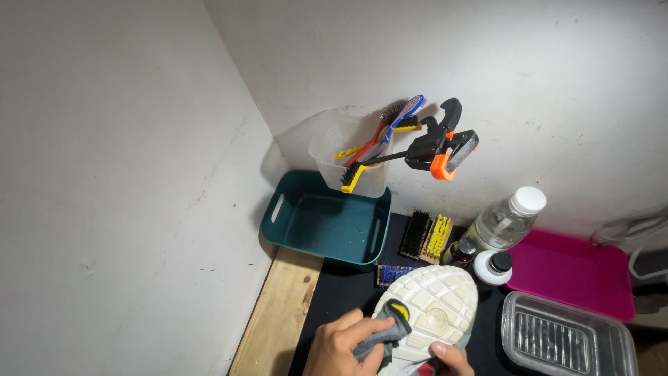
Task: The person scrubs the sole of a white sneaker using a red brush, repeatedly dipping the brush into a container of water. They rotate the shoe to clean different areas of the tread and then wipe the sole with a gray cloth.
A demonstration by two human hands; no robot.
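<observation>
A white shoe is turned sole-up at the bottom centre, over a black mat. My left hand grips a grey cloth with a yellow patch and presses it against the heel end of the sole. My right hand holds the shoe's near edge from the right, and only its fingers show. The shoe's upper is hidden beneath the sole.
Behind the shoe stand a teal basin, scrub brushes, a clear bottle with a white cap and small bottles. A pink tray and a clear lidded box lie on the right. A clear tub of brushes hangs by a black-orange clamp. A wooden plank lies at the left.
</observation>
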